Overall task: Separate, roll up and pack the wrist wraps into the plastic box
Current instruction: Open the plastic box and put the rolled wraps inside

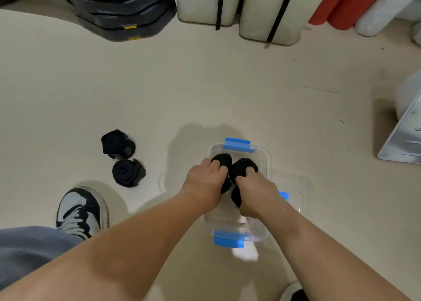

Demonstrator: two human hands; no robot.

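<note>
Here, reading from the left, a grey-and-black sneaker (82, 209) stood on the floor (205, 84). Just beyond it lay two rolled wrist wraps, the farther floor roll (118, 144) and the nearer floor roll (128, 172). They were close together, well apart from the box and not yet packed.

At centre, the left hand (206, 180) reached into the clear plastic box (264, 157), its fingers curled down over the near edge of the left boxed roll (222, 159), grasping it. Touching that roll on its right stood the right boxed roll (242, 165), both on end at the far end of the box beneath a blue clasp (237, 144). The right hand (255, 191) gripped the right boxed roll from the near side.

A further dark wrap (236, 197) showed between and under the hands. Whether it was rolled, or held by either hand, could not be told.

The clear lid (296, 186) lay on the floor just right of the box.

The step in hand appeared to be packing, with rolls being seated snugly at the far end. The next move would likely call for letting go, reaching left for the floor rolls, and keeping each wound tight while setting it on end in the free near half.
</note>
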